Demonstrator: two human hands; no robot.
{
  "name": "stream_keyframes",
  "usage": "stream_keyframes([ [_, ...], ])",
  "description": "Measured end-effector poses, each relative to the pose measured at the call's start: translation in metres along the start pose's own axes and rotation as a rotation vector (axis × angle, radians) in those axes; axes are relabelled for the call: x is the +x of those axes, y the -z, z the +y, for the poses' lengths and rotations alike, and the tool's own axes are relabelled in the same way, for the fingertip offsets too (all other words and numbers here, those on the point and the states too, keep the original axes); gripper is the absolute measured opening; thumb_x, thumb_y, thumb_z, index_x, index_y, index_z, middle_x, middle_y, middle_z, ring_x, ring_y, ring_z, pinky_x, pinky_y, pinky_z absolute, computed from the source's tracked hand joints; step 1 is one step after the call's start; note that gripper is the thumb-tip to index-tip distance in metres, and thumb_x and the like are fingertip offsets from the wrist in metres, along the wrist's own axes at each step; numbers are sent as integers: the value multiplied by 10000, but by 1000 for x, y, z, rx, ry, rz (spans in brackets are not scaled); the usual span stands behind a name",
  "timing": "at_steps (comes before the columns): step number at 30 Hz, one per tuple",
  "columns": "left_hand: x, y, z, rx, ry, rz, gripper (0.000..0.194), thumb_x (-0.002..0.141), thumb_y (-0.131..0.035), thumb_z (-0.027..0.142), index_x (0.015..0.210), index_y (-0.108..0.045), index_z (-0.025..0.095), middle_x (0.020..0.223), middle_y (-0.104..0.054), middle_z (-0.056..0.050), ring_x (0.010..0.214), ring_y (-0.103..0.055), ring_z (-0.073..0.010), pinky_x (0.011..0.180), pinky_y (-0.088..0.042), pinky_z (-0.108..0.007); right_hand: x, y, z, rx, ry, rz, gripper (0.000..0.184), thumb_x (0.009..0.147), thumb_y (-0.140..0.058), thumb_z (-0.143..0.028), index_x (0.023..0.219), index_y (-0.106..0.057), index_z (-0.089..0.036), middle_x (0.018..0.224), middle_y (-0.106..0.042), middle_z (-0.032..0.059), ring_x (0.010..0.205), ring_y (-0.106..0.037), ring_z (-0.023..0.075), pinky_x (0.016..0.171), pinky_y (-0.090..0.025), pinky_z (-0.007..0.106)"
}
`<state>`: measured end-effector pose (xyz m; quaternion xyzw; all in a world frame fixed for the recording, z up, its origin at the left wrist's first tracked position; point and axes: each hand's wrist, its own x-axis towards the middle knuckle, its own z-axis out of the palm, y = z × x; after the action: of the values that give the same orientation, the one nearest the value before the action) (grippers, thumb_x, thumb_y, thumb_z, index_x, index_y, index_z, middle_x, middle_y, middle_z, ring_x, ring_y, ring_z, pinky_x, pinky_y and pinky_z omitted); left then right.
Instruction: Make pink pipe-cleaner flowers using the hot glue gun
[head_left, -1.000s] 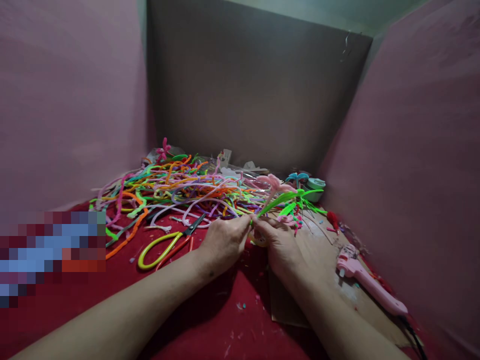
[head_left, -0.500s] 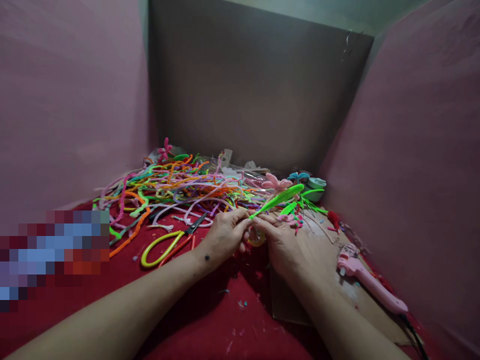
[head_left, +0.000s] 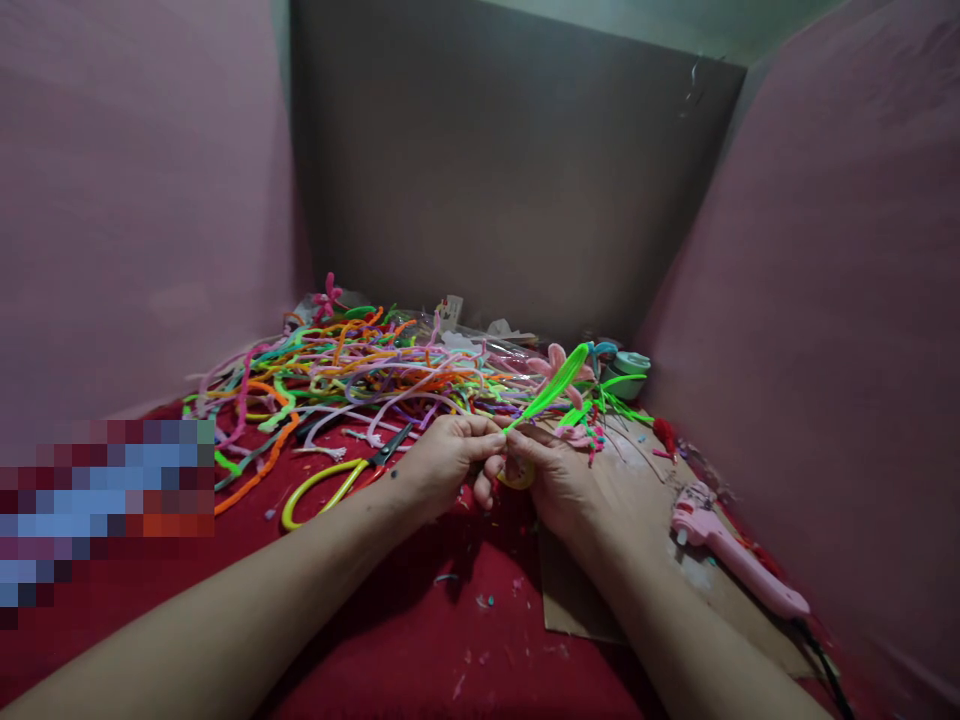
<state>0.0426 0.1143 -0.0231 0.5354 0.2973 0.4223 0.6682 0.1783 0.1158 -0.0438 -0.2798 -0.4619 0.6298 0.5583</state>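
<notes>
A bright green pipe-cleaner leaf (head_left: 556,385) points up and to the right from between my hands. My left hand (head_left: 457,458) pinches its narrow lower end between thumb and fingers. From the other side my right hand (head_left: 553,475) grips the same end, thumb close to the left fingertips. A round yellow ring-shaped thing (head_left: 517,475) shows below the right fingers; whether a finger touches it I cannot tell. Just behind the leaf is a pink pipe-cleaner flower (head_left: 553,372).
A tangled heap of coloured pipe cleaners (head_left: 405,375) lies at the back. Yellow-handled scissors (head_left: 330,488) rest left of my hands on red cloth (head_left: 420,640). At right, a pink glue gun (head_left: 739,560) lies on cardboard (head_left: 581,600). Walls close in on both sides.
The green leaf has swung to a steeper angle, its tip moving left and up. Both hands stay together at its lower end; my left forearm now covers more of the scissors.
</notes>
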Motion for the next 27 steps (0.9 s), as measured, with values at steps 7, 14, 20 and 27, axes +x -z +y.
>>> stream_keyframes([
  [7,0,6,8,94,41,-139,208,768,-581,294,672,-569,110,503,-553,24,340,-493,-51,379,-385,-164,-5,-1,-9,-119,29,19,122,667,-677,-280,689,-661,-161,499,-497,-36,463,-411,95,479,-328,237],
  [14,-4,0,14,223,-25,-139,280,816,-507,335,634,-530,125,520,-526,31,364,-481,-47,419,-384,-173,-9,-9,-16,-210,103,67,121,686,-634,-251,589,-623,-179,545,-525,-36,521,-428,99,516,-328,239],
  [20,-6,-6,4,860,-289,159,108,798,-510,272,776,-552,176,666,-585,-2,576,-565,-122,574,-420,-234,-5,-4,-10,-260,147,190,100,667,-670,-291,627,-653,-201,494,-467,-42,489,-366,104,491,-296,247],
  [27,-10,-5,0,1123,-431,286,191,827,-439,208,673,-550,190,550,-553,13,494,-489,-103,532,-353,-219,-8,-7,-13,-412,128,184,148,689,-662,-332,635,-665,-193,492,-493,-36,508,-386,112,520,-293,255],
])
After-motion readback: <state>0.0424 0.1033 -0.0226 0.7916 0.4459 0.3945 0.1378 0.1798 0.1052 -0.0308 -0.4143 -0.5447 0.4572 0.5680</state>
